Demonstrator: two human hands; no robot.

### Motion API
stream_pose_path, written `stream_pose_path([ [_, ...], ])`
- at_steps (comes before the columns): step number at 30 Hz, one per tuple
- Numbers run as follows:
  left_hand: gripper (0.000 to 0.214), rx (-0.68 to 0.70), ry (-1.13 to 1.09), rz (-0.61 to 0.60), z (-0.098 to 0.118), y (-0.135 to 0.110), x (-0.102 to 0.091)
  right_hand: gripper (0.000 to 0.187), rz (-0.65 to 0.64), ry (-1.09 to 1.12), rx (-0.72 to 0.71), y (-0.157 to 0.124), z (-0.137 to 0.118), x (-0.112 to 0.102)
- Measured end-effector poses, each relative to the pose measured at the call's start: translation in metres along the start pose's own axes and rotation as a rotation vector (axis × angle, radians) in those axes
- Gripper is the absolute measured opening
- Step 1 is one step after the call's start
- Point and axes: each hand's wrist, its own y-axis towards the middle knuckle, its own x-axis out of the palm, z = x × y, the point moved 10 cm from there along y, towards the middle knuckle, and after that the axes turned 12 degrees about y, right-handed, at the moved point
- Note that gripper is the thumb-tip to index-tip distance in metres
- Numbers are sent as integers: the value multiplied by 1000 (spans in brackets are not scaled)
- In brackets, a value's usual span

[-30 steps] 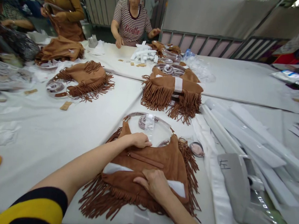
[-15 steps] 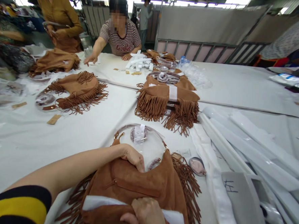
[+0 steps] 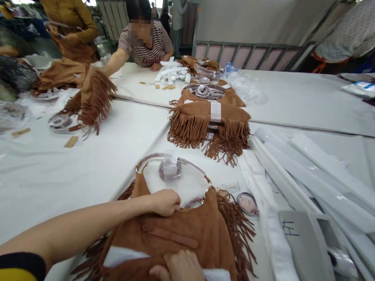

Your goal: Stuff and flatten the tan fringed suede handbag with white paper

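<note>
A brown suede handbag (image 3: 182, 225) with long side fringes lies in front of me, its wrapped handle (image 3: 192, 163) arched away from me. My left hand (image 3: 166, 202) is closed on the bag's upper edge at the opening. Lower down, my right hand (image 3: 184, 265) bears on the bag's front with bent fingers and the thumb out to the left, gripping the suede. A white wrapping strip (image 3: 218, 280) runs across the bag and passes beneath that hand. Inside the handle's arch sits a wrapped coil of strap (image 3: 170, 168). The fingertips of both hands are hidden.
Beyond my bag, more fringed bags (image 3: 211, 116) are stacked in a row. At right lie long plastic-wrapped pieces (image 3: 324, 183), a white strip (image 3: 265, 221) and a grey marked board (image 3: 304, 249). Across the table a co-worker (image 3: 149, 45) reaches to another fringed bag (image 3: 95, 92).
My left hand has gone from reaching down into the opening to a closed grip on its edge. My right hand stays in place. The co-worker's bag at left has been lifted and tilted up.
</note>
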Motion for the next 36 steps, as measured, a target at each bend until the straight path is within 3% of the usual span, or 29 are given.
stream_pose_path([
  [5, 34, -4, 15, 1, 0, -7, 1, 44, 92, -32, -72, 0, -3, -2],
  [11, 72, -24, -159, -16, 12, -1, -2, 38, 117, -74, -123, -5, -16, -13],
  [18, 48, -99, -355, -60, 14, 15, 10, 36, 141, -93, -161, -6, -20, -18],
  [26, 36, -351, -294, 258, -13, 10, 1, 41, 172, -134, -181, -3, -29, -27],
  [36, 39, -410, -252, 343, -20, 3, -5, 35, 161, -241, -75, 6, -32, -24],
])
